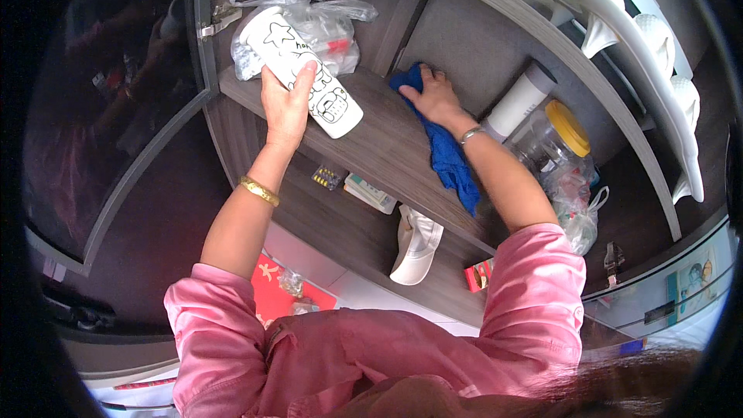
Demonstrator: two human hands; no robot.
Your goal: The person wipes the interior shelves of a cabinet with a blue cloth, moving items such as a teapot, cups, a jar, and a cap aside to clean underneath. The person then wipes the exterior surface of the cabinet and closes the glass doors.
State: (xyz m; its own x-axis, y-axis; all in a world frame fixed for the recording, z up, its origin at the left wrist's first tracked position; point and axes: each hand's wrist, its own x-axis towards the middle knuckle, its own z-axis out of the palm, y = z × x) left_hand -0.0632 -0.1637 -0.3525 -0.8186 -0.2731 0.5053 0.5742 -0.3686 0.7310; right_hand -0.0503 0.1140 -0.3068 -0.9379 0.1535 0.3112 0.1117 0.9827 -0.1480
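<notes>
My left hand (288, 98) grips a white cylindrical cup (334, 113) with black line drawings, held tilted above the wooden cabinet shelf (371, 113). Behind the cup, a knotted clear plastic bag (339, 26) with things in it sits at the shelf's left end. Farther right, my right hand (436, 96) presses on a crumpled blue cloth (447, 154) near the back of the same shelf. The cloth's lower end trails toward the front edge. Some fingertips of the right hand rest on the cloth and its grip is partly hidden.
A white and grey cylinder (519, 101), a clear jar with a yellow lid (566, 128) and a filled plastic bag (577, 215) stand right of my forearm. The lower shelf holds a pale cap (415, 247), a box (370, 193) and a blister pack (326, 177). A framed door (200, 40) stands open at left.
</notes>
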